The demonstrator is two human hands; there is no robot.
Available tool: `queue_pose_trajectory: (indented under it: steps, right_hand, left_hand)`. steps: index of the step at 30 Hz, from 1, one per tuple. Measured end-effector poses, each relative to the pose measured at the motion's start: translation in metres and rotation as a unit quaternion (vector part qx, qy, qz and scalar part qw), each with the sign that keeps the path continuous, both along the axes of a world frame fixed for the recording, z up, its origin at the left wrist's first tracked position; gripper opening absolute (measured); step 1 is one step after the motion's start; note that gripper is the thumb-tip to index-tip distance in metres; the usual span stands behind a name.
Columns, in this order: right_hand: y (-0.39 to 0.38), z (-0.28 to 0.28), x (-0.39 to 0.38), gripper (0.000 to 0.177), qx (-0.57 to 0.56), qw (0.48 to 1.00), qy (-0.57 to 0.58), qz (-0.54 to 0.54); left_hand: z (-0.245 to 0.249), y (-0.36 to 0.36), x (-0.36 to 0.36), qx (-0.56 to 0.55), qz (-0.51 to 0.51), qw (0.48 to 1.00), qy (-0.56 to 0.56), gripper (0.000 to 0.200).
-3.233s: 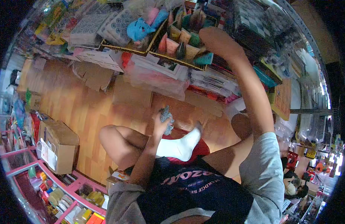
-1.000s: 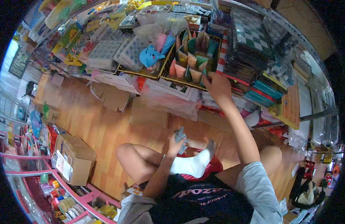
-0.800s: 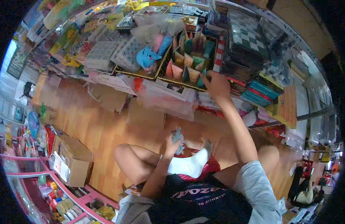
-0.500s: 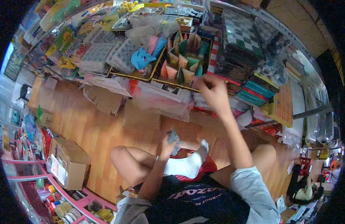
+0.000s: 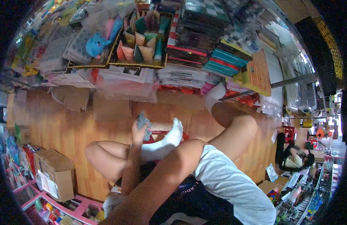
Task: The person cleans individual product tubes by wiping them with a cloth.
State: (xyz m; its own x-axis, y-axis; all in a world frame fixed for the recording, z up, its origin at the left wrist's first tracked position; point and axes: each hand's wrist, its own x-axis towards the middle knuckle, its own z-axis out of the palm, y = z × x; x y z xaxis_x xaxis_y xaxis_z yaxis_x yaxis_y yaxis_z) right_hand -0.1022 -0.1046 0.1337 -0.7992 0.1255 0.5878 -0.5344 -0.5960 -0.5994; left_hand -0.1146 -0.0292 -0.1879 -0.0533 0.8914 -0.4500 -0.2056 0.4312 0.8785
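One crumpled grey cloth [image 5: 144,122] in the grip of the left hand [image 5: 137,130], beside a white sock [image 5: 164,140]; right arm [image 5: 162,180] has quit the cone-filled tray [image 5: 137,64], its hand apparently unseen.

We count one grey cloth [image 5: 143,120], one white sock [image 5: 164,141], one blue plush toy [image 5: 94,42], two yellow-rimmed baskets [image 5: 139,65], one cardboard box [image 5: 55,174], at least two flattened cardboard sheets [image 5: 71,98] and one other person [image 5: 293,157]. The basket packets are too crowded for us to count.
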Motion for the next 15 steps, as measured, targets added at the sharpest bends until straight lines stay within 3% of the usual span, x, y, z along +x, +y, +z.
queue_pose_trajectory:
  steps: [4,8,12,15]
  right_hand:
    - [-0.003,-0.002,-0.003,0.041,-0.001,1.0,-0.013,-0.009]
    - [-0.008,-0.005,-0.012,0.04,0.003,1.0,-0.018,-0.01]
    - [-0.008,-0.004,-0.01,0.039,-0.005,1.0,-0.016,-0.012]
    - [-0.009,-0.003,-0.013,0.038,-0.006,1.0,-0.012,-0.009]
  left_hand:
    - [0.025,0.0,0.012,-0.001,0.028,0.998,-0.057,0.026]
    - [0.023,0.0,0.011,0.054,0.028,0.998,0.008,0.028]
    - [0.018,0.0,0.006,0.014,0.015,0.997,-0.08,0.03]
    - [0.014,0.002,0.009,0.022,0.039,0.997,-0.06,0.03]
